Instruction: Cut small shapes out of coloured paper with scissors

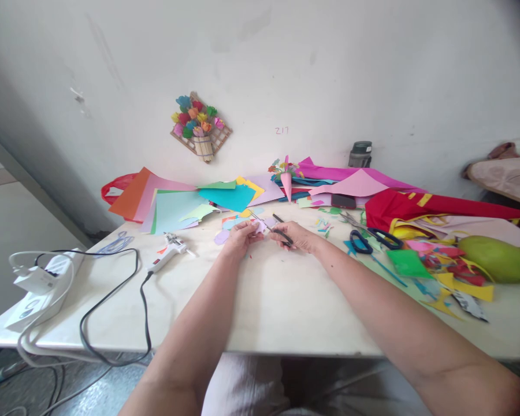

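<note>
My left hand (242, 236) is closed, pinching a small piece of lilac paper (260, 227) above the middle of the table. My right hand (295, 236) grips the dark handles of a small pair of scissors (282, 236), whose blades point up and left beside the paper. Whether the blades touch the paper I cannot tell. Just beyond my left hand lie small cut paper pieces, among them a lilac one (221, 237). Coloured paper scraps (324, 225) are scattered to the right of my right hand.
A white glue gun (168, 254) with a black cable lies left, near a power strip (47, 289). Coloured paper sheets (177, 208) line the back. At right are larger blue-handled scissors (375, 238), paper scraps, and a green fruit-like object (489, 258). A pink paper cone with flowers (287, 184) stands behind.
</note>
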The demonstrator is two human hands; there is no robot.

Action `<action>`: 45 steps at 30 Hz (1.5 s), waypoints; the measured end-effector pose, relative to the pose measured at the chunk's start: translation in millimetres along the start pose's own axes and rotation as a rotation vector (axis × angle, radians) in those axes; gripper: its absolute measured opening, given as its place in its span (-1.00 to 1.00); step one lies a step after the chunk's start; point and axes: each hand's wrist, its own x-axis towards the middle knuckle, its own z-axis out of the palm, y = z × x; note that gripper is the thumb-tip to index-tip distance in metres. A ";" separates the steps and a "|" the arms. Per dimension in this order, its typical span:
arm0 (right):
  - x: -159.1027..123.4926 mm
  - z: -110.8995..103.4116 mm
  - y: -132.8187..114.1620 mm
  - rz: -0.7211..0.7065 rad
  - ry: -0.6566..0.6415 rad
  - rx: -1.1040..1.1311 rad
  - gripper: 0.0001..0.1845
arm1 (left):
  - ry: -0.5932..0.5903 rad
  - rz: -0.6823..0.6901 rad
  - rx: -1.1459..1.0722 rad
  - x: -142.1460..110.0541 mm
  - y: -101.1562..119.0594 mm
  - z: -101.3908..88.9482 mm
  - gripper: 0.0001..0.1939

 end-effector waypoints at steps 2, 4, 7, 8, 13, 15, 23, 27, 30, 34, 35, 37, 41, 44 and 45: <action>-0.8 0.3 -1.4 0.001 0.003 0.001 -0.67 | -0.002 0.000 0.006 -0.3 -0.2 -0.1 -0.73; -1.9 0.8 -3.1 0.001 0.009 0.001 -0.67 | -0.007 0.001 0.009 -0.2 -0.6 -0.3 -0.73; -3.1 2.0 -5.1 0.002 0.019 -0.003 -0.67 | -0.016 0.002 0.009 0.9 -1.8 -1.2 -0.73; -3.3 2.5 -5.5 0.005 0.023 -0.006 -0.67 | -0.021 0.002 0.007 1.3 -2.3 -1.6 -0.73; -3.9 6.2 -8.0 0.022 0.045 -0.004 -0.68 | -0.028 -0.011 0.013 3.5 -4.6 -3.6 -0.72; -4.4 8.0 -9.8 0.028 0.059 0.004 -0.68 | -0.031 -0.013 0.015 4.2 -5.5 -4.2 -0.72; -5.2 14.4 -14.4 0.067 0.110 -0.013 -0.71 | -0.033 -0.026 0.024 6.4 -8.0 -7.2 -0.71; -3.6 17.5 -13.9 0.067 0.120 -0.007 -0.72 | -0.045 -0.036 0.037 6.6 -8.7 -7.6 -0.69; -0.3 15.7 -9.9 0.051 0.132 0.007 -0.71 | -0.046 -0.032 0.041 6.7 -8.8 -7.3 -0.69; 5.6 3.3 -0.5 0.016 0.220 0.068 -0.70 | -0.050 -0.015 0.069 5.4 -7.2 -5.7 -0.67; 6.6 -0.4 1.4 0.004 0.246 0.085 -0.71 | -0.056 -0.010 0.083 4.9 -6.8 -5.2 -0.66; 7.5 -6.6 3.4 -0.021 0.297 0.126 -0.73 | -0.071 0.000 0.107 4.1 -6.2 -4.3 -0.66; 5.5 -10.3 0.6 -0.056 0.349 0.181 -0.70 | -0.101 0.003 0.153 3.3 -5.6 -2.3 -0.68; 3.5 -8.3 -3.1 -0.082 0.347 0.195 -0.67 | -0.130 -0.006 0.192 1.9 -4.3 0.2 -0.72; 3.0 -7.7 -4.1 -0.090 0.345 0.199 -0.67 | -0.141 -0.009 0.201 1.2 -3.8 1.2 -0.72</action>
